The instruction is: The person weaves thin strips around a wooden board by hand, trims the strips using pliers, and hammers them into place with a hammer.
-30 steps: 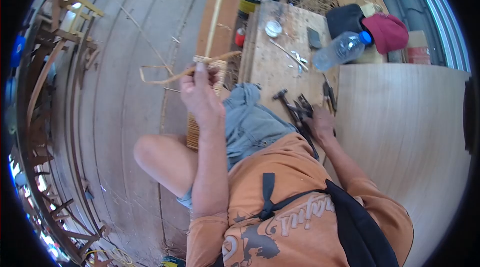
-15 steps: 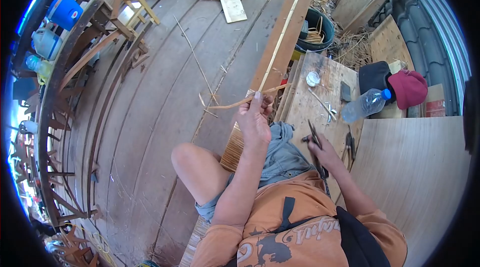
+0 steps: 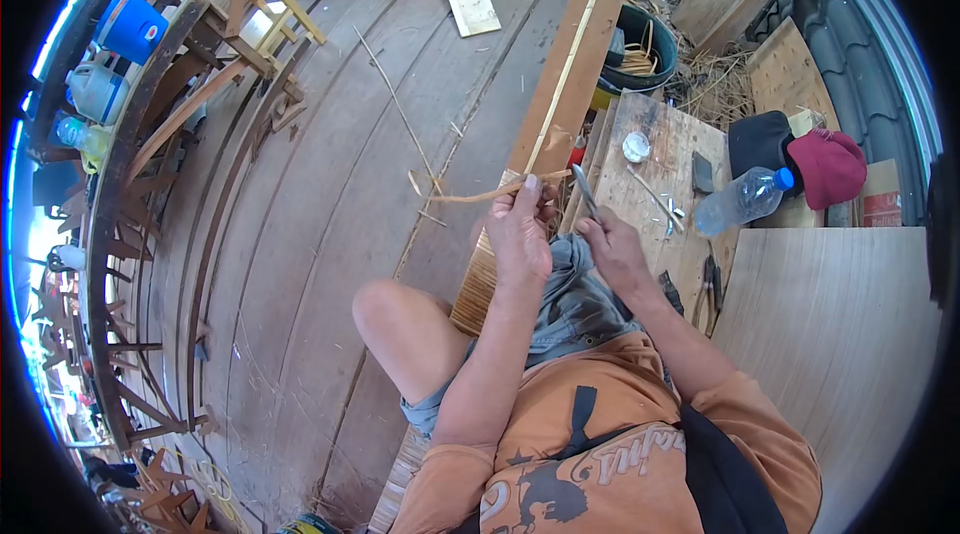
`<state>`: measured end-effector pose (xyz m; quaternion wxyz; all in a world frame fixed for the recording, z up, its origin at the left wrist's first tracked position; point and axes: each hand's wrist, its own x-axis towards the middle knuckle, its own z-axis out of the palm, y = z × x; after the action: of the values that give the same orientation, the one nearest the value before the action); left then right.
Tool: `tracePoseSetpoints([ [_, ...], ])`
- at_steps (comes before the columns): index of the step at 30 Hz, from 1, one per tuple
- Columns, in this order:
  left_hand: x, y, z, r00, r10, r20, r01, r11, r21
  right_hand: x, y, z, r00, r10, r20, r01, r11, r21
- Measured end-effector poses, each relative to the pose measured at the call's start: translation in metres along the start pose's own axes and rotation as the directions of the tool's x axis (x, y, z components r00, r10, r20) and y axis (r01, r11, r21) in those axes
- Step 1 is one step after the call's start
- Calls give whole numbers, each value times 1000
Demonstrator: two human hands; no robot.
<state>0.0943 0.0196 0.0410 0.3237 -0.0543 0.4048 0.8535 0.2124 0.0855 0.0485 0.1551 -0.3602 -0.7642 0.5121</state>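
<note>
On the board (image 3: 660, 119), bottle (image 3: 740, 202), white tub (image 3: 636, 146), left grip (image 3: 521, 236) clamped on strip (image 3: 470, 199), right grip (image 3: 616, 256) on tool (image 3: 584, 190)

Left hand (image 3: 522, 232) pinches cane strip (image 3: 468, 199) over long plank (image 3: 548, 94); right hand (image 3: 614, 252) grips metal-tipped tool (image 3: 583, 189) by strip's end.

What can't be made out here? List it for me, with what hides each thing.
All in the head view:
Metal tool: its handle is hidden by the right hand around it.
Brown strip: the gripped stretch is hidden by the left hand.
Green-and-yellow object: cut off by the bottom edge.
Box: the print on it is too small to read.
</note>
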Motion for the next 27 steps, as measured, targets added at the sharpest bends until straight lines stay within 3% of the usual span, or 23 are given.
tracePoseSetpoints([
  [1, 5, 3, -6, 1000, -3, -8, 3, 1000, -1, -6, 19, -6, 997, 82, -10, -82, 993, -80],
  [2, 13, 9, -15, 999, 50, -7, -46, 952, 302, -13, 43, -14, 987, 159, -26, -161, 974, -161],
  [3, 20, 15, -22, 995, 100, 9, -88, 814, 574, -24, 63, -25, 979, 201, -41, -204, 928, -311],
  [4, 23, 22, -22, 993, 120, 8, -99, 776, 623, -39, 81, -36, 968, 243, -62, -244, 857, -454],
  [6, 37, 22, -32, 997, 80, -3, -60, 771, 634, -69, 112, -54, 876, 479, -58, -415, 689, -594],
  [7, 41, 21, -37, 999, 39, -1, -29, 760, 649, -86, 126, -58, 875, 482, -47, -410, 685, -602],
  [9, 38, 17, -32, 999, 48, 12, -46, 800, 599, -109, 138, -59, 982, 95, -166, -190, 571, -799],
  [10, 35, 15, -28, 1000, 27, 8, -26, 818, 574, -102, 137, -61, 969, 212, -127, -241, 696, -676],
  [13, 31, 7, -22, 1000, 27, -2, -20, 805, 593, -70, 128, -40, 995, 46, -87, -79, 899, -431],
  [16, 33, 7, -21, 999, 44, -22, -19, 758, 652, -22, 110, -14, 996, -17, -92, 1, 984, -179],
  [19, 34, 8, -21, 997, 63, -42, -20, 753, 658, 22, 66, 1, 999, 39, -9, -37, 987, 157],
  [22, 36, 6, -21, 996, 83, -36, -39, 749, 662, 52, 48, 15, 996, 75, 41, -84, 944, 319],
  [27, 40, 5, -26, 996, 80, -31, -39, 738, 674, 68, 40, 38, 995, 79, 55, -94, 919, 383],
])
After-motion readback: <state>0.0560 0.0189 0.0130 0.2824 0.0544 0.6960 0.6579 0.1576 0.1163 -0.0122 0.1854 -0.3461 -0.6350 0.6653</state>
